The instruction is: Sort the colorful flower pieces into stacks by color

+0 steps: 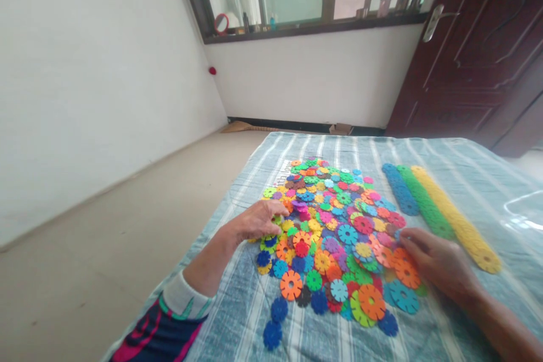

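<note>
A wide pile of notched plastic discs in many colours, the interlocking toy kind, lies on a striped cloth. At the pile's left edge my left hand is open, thumb and fingers apart, with yellow-green discs close under them. My right hand is on the pile's right side, its fingers closed at a small blue notched disc, partly hidden. Beyond that hand lie overlapping rows of discs, one blue, one green and one yellow.
The blue-grey striped cloth covers the surface under the discs. Two dark blue discs lie at the pile's near left. A white wall is at left, a window sill with small items ahead, and a dark red door at right.
</note>
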`<state>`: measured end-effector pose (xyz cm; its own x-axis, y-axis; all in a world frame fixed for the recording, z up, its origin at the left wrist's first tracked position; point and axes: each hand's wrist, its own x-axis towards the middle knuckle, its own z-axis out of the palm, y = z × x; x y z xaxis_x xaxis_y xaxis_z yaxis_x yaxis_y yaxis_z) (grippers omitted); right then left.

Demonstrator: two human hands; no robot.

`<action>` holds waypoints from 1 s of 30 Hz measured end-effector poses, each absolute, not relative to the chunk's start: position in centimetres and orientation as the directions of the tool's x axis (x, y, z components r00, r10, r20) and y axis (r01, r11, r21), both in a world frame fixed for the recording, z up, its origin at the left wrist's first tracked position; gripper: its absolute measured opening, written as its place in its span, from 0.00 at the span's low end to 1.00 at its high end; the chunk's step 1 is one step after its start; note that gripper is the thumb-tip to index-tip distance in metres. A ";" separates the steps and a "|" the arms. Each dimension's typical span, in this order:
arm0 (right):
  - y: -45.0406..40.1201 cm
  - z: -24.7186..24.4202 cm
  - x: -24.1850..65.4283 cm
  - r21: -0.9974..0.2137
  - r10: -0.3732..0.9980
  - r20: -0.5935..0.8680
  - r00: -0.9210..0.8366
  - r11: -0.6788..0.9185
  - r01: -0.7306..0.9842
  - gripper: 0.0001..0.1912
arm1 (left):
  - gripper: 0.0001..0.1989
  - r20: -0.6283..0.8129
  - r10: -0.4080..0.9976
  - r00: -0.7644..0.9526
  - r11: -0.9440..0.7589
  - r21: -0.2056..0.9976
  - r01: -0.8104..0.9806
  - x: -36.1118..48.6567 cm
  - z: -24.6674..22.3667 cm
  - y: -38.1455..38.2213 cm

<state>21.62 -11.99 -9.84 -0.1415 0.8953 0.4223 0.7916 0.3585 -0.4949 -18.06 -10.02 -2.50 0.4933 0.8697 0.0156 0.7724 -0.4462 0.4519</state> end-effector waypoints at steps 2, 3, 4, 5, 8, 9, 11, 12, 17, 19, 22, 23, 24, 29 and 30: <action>-12.0 -9.9 21.6 -0.494 0.893 0.425 -0.146 0.364 0.790 0.12 | 0.17 0.055 0.849 0.526 -0.494 0.435 0.753 -17.4 -3.2 -9.5; -12.0 -9.9 21.6 -0.493 0.892 0.427 -0.147 0.366 0.789 0.12 | 0.18 0.082 0.854 0.514 -0.493 0.448 0.746 -17.2 -3.6 -9.1; -12.0 -9.9 21.6 -0.492 0.891 0.430 -0.146 0.367 0.789 0.12 | 0.18 0.117 0.868 0.482 -0.477 0.467 0.745 -17.1 -4.0 -8.8; -12.0 -9.9 21.6 -0.490 0.889 0.434 -0.145 0.368 0.790 0.12 | 0.17 0.149 0.887 0.438 -0.451 0.490 0.746 -17.1 -4.4 -8.5; -11.9 -9.9 21.5 -0.476 0.883 0.447 -0.142 0.370 0.798 0.13 | 0.15 0.201 0.930 0.307 -0.366 0.573 0.734 -17.7 -4.7 -8.4; -11.9 -9.9 21.5 -0.471 0.882 0.450 -0.144 0.370 0.801 0.13 | 0.13 0.201 0.938 0.281 -0.345 0.601 0.721 -17.8 -4.6 -8.6; -11.9 -9.9 21.5 -0.464 0.879 0.453 -0.145 0.372 0.804 0.13 | 0.11 0.158 0.946 0.284 -0.316 0.650 0.691 -17.9 -4.2 -9.2; -11.9 -9.9 21.5 -0.462 0.878 0.455 -0.145 0.372 0.805 0.13 | 0.10 0.116 0.941 0.317 -0.310 0.667 0.677 -17.7 -4.0 -9.6; -11.9 -9.9 21.5 -0.465 0.882 0.450 -0.144 0.369 0.805 0.14 | 0.13 0.033 0.825 0.564 -0.472 0.588 0.657 -15.1 -4.1 -10.0; -11.9 -9.8 21.5 -0.467 0.885 0.442 -0.146 0.366 0.805 0.14 | 0.13 0.095 0.815 0.572 -0.530 0.520 0.670 -14.3 -4.5 -9.3; -12.0 -9.8 21.5 -0.469 0.888 0.436 -0.143 0.360 0.806 0.13 | 0.14 0.191 0.865 0.464 -0.493 0.492 0.718 -14.3 -4.5 -8.4; -12.0 -9.8 21.5 -0.469 0.889 0.435 -0.143 0.359 0.807 0.13 | 0.14 0.208 0.884 0.419 -0.464 0.500 0.731 -14.6 -4.3 -8.2; -12.0 -9.8 21.5 -0.468 0.889 0.434 -0.144 0.359 0.808 0.13 | 0.12 0.204 0.898 0.389 -0.437 0.508 0.742 -15.1 -4.0 -8.3; -11.9 -10.0 21.6 -0.463 0.890 0.431 -0.151 0.361 0.809 0.12 | 0.05 -0.031 0.904 0.427 -0.381 0.397 0.835 -17.7 -2.0 -9.5; -11.9 -10.1 21.6 -0.463 0.891 0.428 -0.151 0.360 0.810 0.12 | 0.04 -0.068 0.905 0.421 -0.375 0.344 0.861 -17.9 -1.7 -9.8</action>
<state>21.58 -11.88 -10.07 -0.1509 0.8911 0.4281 0.8101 0.3596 -0.4631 -17.94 -9.79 -1.73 0.4209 0.9045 -0.0683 0.8609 -0.3747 0.3441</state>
